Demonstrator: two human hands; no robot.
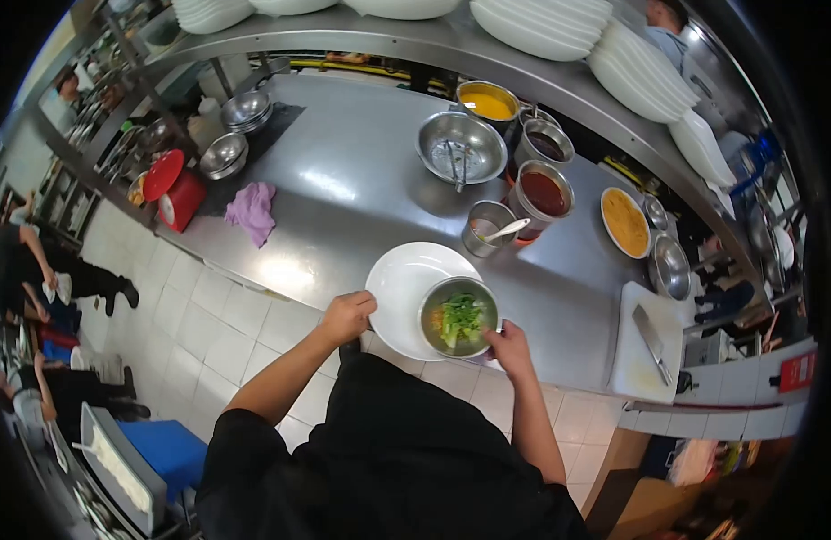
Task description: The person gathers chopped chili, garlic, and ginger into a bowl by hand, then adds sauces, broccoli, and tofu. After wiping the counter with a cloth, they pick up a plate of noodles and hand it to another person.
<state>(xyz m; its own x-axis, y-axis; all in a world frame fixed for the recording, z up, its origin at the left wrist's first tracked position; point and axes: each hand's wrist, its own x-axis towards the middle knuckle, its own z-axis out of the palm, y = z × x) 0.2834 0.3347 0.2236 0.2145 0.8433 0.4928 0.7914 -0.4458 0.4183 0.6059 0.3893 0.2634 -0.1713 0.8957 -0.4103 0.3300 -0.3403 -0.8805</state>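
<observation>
My left hand (350, 315) is closed on the left rim of a large white plate (393, 288) at the counter's front edge. My right hand (510, 346) grips the right rim of a small metal bowl (430, 335), which overlaps the plate's right part in this view. Chopped green leaves (462, 315) lie in that bowl, with some orange bits at their left. Just beyond the plate stands a metal pot (476, 243) with a white spoon (509, 229) resting in it. Behind that, a wider metal bowl (438, 155) holds a pair of tongs (456, 166).
Containers of red sauce (543, 193) and yellow liquid (487, 103) stand at the back. On the right are an orange-filled dish (625, 223) and a cutting board (627, 360) with a knife (651, 340). A purple cloth (251, 213) and red scale (177, 193) sit left. Stacked plates (541, 27) line the shelf.
</observation>
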